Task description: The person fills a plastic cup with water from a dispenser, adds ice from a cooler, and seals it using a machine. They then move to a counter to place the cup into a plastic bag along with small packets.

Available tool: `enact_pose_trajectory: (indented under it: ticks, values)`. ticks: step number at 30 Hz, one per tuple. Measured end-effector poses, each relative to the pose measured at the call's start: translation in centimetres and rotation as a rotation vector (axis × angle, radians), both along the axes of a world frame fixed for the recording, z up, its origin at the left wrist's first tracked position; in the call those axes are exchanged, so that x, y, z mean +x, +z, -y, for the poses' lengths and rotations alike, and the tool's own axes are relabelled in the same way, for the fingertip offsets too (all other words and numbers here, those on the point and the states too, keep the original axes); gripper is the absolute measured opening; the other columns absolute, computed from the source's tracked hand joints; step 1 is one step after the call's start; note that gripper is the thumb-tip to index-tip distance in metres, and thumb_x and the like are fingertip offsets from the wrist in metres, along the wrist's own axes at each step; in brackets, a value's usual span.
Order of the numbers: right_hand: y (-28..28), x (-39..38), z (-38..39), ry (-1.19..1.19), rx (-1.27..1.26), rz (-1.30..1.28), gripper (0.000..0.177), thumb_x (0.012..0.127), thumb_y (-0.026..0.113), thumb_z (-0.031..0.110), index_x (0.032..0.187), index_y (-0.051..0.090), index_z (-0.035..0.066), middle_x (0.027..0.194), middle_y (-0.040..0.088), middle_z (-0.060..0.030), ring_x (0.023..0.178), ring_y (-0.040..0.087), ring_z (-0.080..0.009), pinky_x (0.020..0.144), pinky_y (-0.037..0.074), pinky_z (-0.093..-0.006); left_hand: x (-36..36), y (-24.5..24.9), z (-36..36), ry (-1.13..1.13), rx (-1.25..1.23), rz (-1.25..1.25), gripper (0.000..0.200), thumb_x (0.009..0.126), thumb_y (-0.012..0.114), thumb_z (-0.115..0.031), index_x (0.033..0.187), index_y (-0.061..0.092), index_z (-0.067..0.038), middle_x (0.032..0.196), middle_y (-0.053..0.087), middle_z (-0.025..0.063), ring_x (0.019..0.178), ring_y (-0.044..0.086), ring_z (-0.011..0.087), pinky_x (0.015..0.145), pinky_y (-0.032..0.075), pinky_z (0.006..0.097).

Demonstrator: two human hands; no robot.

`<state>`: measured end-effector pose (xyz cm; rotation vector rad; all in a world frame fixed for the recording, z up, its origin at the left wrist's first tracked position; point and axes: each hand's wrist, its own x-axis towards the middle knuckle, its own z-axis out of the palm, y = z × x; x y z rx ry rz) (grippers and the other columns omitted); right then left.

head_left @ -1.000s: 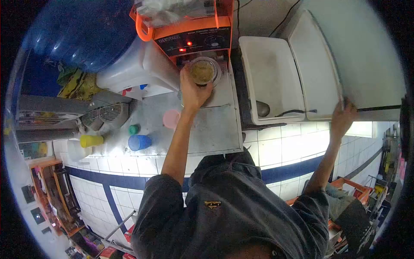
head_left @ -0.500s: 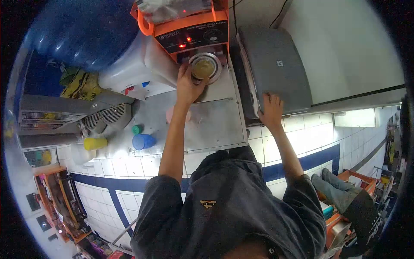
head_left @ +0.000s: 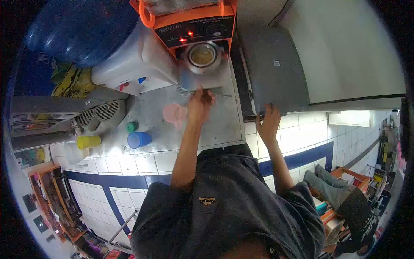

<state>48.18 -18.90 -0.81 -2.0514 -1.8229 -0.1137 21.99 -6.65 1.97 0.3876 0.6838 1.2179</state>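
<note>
An orange cup sealer (head_left: 196,26) with red lights stands before me. In its round metal holder (head_left: 214,64) sits a plastic cup (head_left: 202,55), seen from above, with pale yellowish contents. My left hand (head_left: 201,103) is at the front edge of the sealer's tray, its fingers curled around a dark handle, somewhat blurred. My right hand (head_left: 269,125) is open, fingers apart, at the near edge of a grey lidded appliance (head_left: 278,71). A translucent pink cup (head_left: 174,113) stands on the metal counter (head_left: 159,101) left of my left wrist.
Blue (head_left: 139,140), green (head_left: 132,126) and yellow (head_left: 89,142) cups or lids lie along the counter's left side. A white container (head_left: 133,60) and a large blue water bottle (head_left: 79,32) are at the back left. Another person's legs (head_left: 332,185) show at the lower right.
My left hand has let go of the cup in the holder and moved back toward me to the tray's front edge. My right hand has slid slightly toward me.
</note>
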Motion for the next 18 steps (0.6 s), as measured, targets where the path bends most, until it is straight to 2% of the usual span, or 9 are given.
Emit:
enact_pose_trajectory:
  ticks: [5, 9, 13, 17, 18]
  values:
    - [0.1, -0.8, 2.4, -0.062, -0.083, -0.091, 0.050, 0.080, 0.067, 0.016, 0.125, 0.052, 0.001, 0.125, 0.047, -0.0250, 0.118, 0.045, -0.0421, 0.097, 0.037, -0.0535, 0.6, -0.2, -7.1, -0.024, 0.014, 0.000, 0.028, 0.104, 0.048, -0.029, 0.098, 0.057, -0.004, 0.078, 0.060, 0.0097, 0.074, 0.058, 0.0238, 0.067, 0.046, 0.0341]
    - [-0.2, -1.1, 3.9, -0.076, -0.089, -0.109, 0.051, 0.079, 0.068, 0.014, 0.125, 0.052, 0.001, 0.126, 0.046, -0.0244, 0.118, 0.044, -0.0413, 0.097, 0.037, -0.0530, 0.0, -1.0, -11.1, -0.077, 0.123, 0.030, 0.028, 0.104, 0.046, -0.028, 0.108, 0.056, -0.001, 0.083, 0.063, 0.0113, 0.079, 0.062, 0.0265, 0.068, 0.050, 0.0361]
    - [-0.2, -1.2, 4.8, -0.054, -0.062, -0.140, 0.050, 0.078, 0.069, 0.013, 0.125, 0.053, 0.001, 0.126, 0.046, -0.0237, 0.119, 0.044, -0.0404, 0.097, 0.036, -0.0525, 0.5, 0.3, -12.3, -0.082, 0.119, 0.018, 0.028, 0.105, 0.042, -0.024, 0.114, 0.052, 0.000, 0.086, 0.062, 0.0127, 0.080, 0.062, 0.0265, 0.071, 0.051, 0.0380]
    - [-0.2, -1.5, 5.2, -0.063, -0.082, -0.151, 0.048, 0.079, 0.068, 0.014, 0.124, 0.054, 0.002, 0.127, 0.046, -0.0239, 0.119, 0.044, -0.0406, 0.098, 0.036, -0.0529, 0.9, 1.0, -13.0, -0.038, 0.040, -0.018, 0.034, 0.107, 0.038, -0.028, 0.109, 0.054, 0.002, 0.087, 0.064, 0.0154, 0.078, 0.065, 0.0271, 0.067, 0.054, 0.0371]
    - [-0.2, -1.5, 5.1, -0.077, -0.103, -0.154, 0.047, 0.080, 0.068, 0.015, 0.123, 0.054, 0.002, 0.127, 0.046, -0.0242, 0.119, 0.044, -0.0408, 0.098, 0.036, -0.0531, 0.8, 1.0, -13.1, -0.053, 0.075, 0.006, 0.030, 0.106, 0.038, -0.023, 0.113, 0.051, 0.002, 0.090, 0.063, 0.0158, 0.080, 0.063, 0.0276, 0.069, 0.053, 0.0377]
